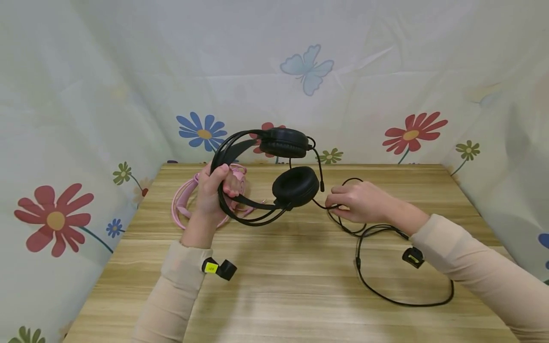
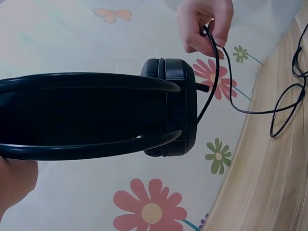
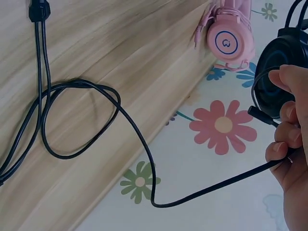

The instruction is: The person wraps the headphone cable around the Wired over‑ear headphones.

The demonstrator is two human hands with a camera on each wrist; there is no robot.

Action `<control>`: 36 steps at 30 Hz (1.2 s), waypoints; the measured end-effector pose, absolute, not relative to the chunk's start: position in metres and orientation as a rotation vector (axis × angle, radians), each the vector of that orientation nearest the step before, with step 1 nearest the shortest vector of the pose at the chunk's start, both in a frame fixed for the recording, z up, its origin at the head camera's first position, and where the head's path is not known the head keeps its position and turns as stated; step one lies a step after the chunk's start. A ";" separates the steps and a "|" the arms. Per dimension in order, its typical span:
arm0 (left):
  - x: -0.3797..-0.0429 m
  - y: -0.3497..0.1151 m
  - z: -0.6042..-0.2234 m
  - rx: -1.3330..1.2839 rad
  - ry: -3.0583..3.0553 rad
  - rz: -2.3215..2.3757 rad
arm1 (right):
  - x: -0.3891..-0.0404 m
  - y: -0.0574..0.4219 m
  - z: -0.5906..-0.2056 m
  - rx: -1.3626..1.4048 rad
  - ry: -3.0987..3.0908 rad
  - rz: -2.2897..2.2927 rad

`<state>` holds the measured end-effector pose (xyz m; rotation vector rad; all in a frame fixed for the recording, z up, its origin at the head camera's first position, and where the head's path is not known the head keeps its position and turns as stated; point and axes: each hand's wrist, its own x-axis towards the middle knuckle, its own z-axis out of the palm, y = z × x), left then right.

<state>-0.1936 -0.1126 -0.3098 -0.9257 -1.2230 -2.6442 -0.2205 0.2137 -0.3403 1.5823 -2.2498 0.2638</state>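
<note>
1. Black headset (image 1: 274, 176): held up over the table's (image 1: 300, 286) far-centre. Looks light; the band is prob. springy, the ear pads soft. Take hold at the band, not the mic boom.
2. Your left hand (image 1: 212, 190): fingers wrapped round the headset band, on its left side.
3. Your right hand (image 1: 364, 202): pinches the black cable (image 1: 386, 267) close to the near earcup. The cable is limp and loopy, the rest trailing on the table to the right; it'll likely snag, so don't yank it.
4. Pink headset (image 1: 188, 200): lies flat behind your left hand, far-left.
5. Writing: a blue ring mark on the pink earcup (image 3: 230, 39); the yellow wrist tag (image 1: 210, 267) is too small to read.
</note>
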 end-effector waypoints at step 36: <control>-0.198 -0.102 -0.330 -0.970 -1.414 -2.646 | -0.227 0.195 -0.257 1.460 -1.991 0.246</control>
